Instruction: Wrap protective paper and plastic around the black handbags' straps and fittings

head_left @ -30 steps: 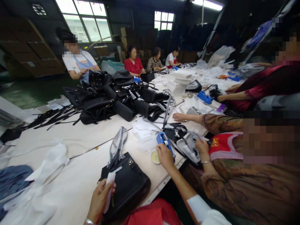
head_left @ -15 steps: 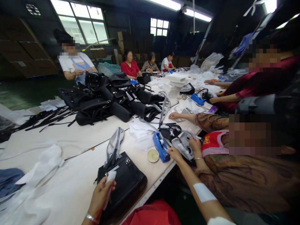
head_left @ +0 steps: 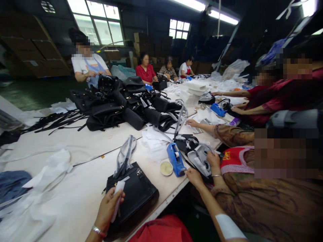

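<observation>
My left hand (head_left: 110, 203) grips a folded strip of white paper (head_left: 117, 201) between thumb and fingers, over a black handbag (head_left: 136, 193) lying on the table. The bag's handles (head_left: 126, 156) stand up, wrapped in pale see-through film. At the front end of a blue tape dispenser (head_left: 174, 159), my right hand (head_left: 194, 177) has its fingertips pinched together on the tape, whose end is too fine to see clearly. A small round dish (head_left: 166, 168) with a yellowish filling sits left of the dispenser. White paper sheets (head_left: 154, 139) lie behind it.
A big heap of black bags (head_left: 118, 104) covers the table's middle. Close on my right, a co-worker's hand (head_left: 214, 159) handles a grey-and-black bag piece (head_left: 199, 157). White wrapping (head_left: 47, 181) lies at left. The table edge (head_left: 174, 195) runs before me.
My right hand has moved down and slightly right, to the dispenser's front end. My left hand still holds the paper strip over the bag. The view has shifted a little left.
</observation>
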A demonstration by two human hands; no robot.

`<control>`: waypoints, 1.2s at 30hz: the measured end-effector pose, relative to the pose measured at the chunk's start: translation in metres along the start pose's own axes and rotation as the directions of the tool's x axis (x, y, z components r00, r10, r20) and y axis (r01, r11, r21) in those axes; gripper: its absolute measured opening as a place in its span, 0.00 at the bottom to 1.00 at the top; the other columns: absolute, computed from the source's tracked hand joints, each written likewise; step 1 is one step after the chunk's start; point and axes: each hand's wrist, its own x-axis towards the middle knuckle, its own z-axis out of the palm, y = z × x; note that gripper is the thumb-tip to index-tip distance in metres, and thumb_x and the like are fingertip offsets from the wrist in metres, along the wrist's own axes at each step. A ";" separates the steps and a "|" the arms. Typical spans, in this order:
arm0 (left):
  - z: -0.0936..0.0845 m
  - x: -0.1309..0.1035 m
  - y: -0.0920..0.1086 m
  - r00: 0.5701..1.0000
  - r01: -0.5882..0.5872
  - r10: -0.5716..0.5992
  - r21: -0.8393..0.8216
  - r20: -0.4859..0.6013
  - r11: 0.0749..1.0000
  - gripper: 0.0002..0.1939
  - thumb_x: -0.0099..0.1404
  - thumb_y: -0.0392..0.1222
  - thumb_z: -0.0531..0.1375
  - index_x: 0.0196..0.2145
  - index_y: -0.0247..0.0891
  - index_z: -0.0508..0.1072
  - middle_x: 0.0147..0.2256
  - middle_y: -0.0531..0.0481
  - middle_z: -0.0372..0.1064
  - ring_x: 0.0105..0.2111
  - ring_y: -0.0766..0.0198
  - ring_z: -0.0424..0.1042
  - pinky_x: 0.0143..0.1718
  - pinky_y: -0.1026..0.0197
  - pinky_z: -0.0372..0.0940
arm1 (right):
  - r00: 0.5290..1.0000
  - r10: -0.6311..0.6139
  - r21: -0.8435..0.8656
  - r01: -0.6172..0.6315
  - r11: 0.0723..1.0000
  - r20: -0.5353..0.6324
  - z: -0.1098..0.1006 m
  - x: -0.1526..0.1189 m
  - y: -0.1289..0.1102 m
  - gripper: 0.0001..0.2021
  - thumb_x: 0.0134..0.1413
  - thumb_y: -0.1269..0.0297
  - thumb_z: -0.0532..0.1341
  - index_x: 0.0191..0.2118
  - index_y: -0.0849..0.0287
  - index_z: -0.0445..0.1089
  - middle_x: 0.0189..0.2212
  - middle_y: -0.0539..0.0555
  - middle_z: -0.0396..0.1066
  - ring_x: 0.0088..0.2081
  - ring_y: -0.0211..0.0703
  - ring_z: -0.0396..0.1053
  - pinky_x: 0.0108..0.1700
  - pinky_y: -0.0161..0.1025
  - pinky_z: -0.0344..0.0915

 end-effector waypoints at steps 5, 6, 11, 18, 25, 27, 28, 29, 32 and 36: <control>-0.004 0.000 -0.006 0.999 -0.034 0.033 -0.103 -0.008 0.994 0.20 0.50 0.55 0.63 0.31 0.34 0.70 0.23 0.53 0.70 0.20 0.67 0.68 0.23 0.65 0.62 | 0.994 -0.093 -0.347 0.105 0.932 0.050 -0.001 -0.012 0.003 0.06 0.48 0.69 0.55 0.23 0.59 0.65 0.23 0.64 0.70 0.31 0.55 0.70 0.31 0.43 0.59; -0.005 0.002 -0.008 0.999 -0.038 0.037 -0.123 -0.009 0.992 0.19 0.51 0.54 0.62 0.30 0.34 0.69 0.23 0.53 0.70 0.20 0.68 0.67 0.23 0.65 0.61 | 0.984 -0.152 -0.410 0.175 0.895 0.088 0.004 -0.012 0.001 0.06 0.50 0.67 0.54 0.25 0.58 0.65 0.23 0.63 0.70 0.31 0.54 0.70 0.32 0.43 0.59; -0.011 0.016 -0.021 0.999 -0.039 0.037 -0.163 -0.015 0.986 0.16 0.54 0.51 0.60 0.30 0.35 0.66 0.23 0.53 0.69 0.19 0.70 0.66 0.21 0.67 0.59 | 0.800 -0.417 -0.011 0.467 0.884 0.431 0.069 -0.039 -0.064 0.11 0.55 0.56 0.51 0.35 0.55 0.66 0.26 0.54 0.71 0.28 0.45 0.69 0.32 0.38 0.62; -0.013 0.020 -0.026 0.999 -0.033 0.033 -0.204 -0.001 0.978 0.17 0.55 0.51 0.60 0.34 0.35 0.65 0.22 0.54 0.69 0.18 0.71 0.65 0.20 0.68 0.57 | 0.378 -0.668 0.410 0.567 0.714 0.641 0.174 -0.097 -0.191 0.09 0.56 0.62 0.52 0.34 0.55 0.68 0.25 0.48 0.68 0.27 0.38 0.65 0.31 0.33 0.59; -0.022 0.016 -0.019 0.999 -0.012 0.025 -0.364 0.030 0.931 0.17 0.57 0.52 0.59 0.36 0.35 0.65 0.24 0.53 0.68 0.18 0.73 0.63 0.20 0.69 0.56 | 0.225 -0.748 0.382 0.747 0.544 0.624 0.199 -0.085 -0.193 0.08 0.56 0.68 0.52 0.36 0.55 0.69 0.33 0.52 0.70 0.35 0.42 0.66 0.39 0.35 0.59; -0.025 0.018 -0.017 0.998 0.007 0.021 -0.406 0.065 0.914 0.17 0.58 0.51 0.59 0.36 0.35 0.65 0.25 0.53 0.68 0.19 0.74 0.63 0.21 0.70 0.55 | 0.230 -0.741 0.401 0.721 0.565 0.631 0.200 -0.084 -0.194 0.09 0.57 0.68 0.52 0.36 0.55 0.69 0.33 0.52 0.70 0.36 0.42 0.66 0.40 0.35 0.59; -0.026 0.019 -0.016 0.996 0.024 0.015 -0.428 0.086 0.903 0.16 0.58 0.51 0.59 0.36 0.35 0.65 0.25 0.53 0.68 0.19 0.74 0.63 0.21 0.70 0.55 | 0.240 -0.734 0.413 0.698 0.585 0.635 0.200 -0.083 -0.195 0.09 0.57 0.68 0.52 0.36 0.55 0.69 0.33 0.52 0.70 0.36 0.42 0.66 0.40 0.35 0.59; -0.027 0.020 -0.015 0.994 0.043 0.007 -0.450 0.108 0.892 0.16 0.58 0.50 0.59 0.36 0.35 0.65 0.25 0.53 0.67 0.19 0.74 0.63 0.21 0.70 0.55 | 0.252 -0.723 0.425 0.667 0.611 0.644 0.201 -0.082 -0.197 0.08 0.57 0.67 0.52 0.36 0.55 0.69 0.32 0.51 0.70 0.35 0.42 0.66 0.39 0.35 0.59; -0.030 0.024 -0.013 0.986 0.104 -0.024 -0.498 0.163 0.861 0.15 0.59 0.50 0.59 0.36 0.35 0.65 0.25 0.53 0.67 0.19 0.74 0.63 0.21 0.69 0.56 | 0.280 -0.658 0.452 0.539 0.710 0.699 0.204 -0.077 -0.199 0.08 0.56 0.65 0.53 0.37 0.55 0.69 0.27 0.49 0.69 0.29 0.39 0.65 0.33 0.33 0.59; -0.030 0.027 -0.012 0.985 0.125 -0.037 -0.536 0.171 0.835 0.14 0.59 0.48 0.60 0.36 0.35 0.65 0.25 0.53 0.66 0.19 0.74 0.62 0.21 0.69 0.55 | 0.278 -0.595 0.450 0.441 0.776 0.754 0.210 -0.069 -0.198 0.08 0.55 0.65 0.55 0.38 0.56 0.69 0.24 0.47 0.66 0.25 0.36 0.63 0.29 0.31 0.58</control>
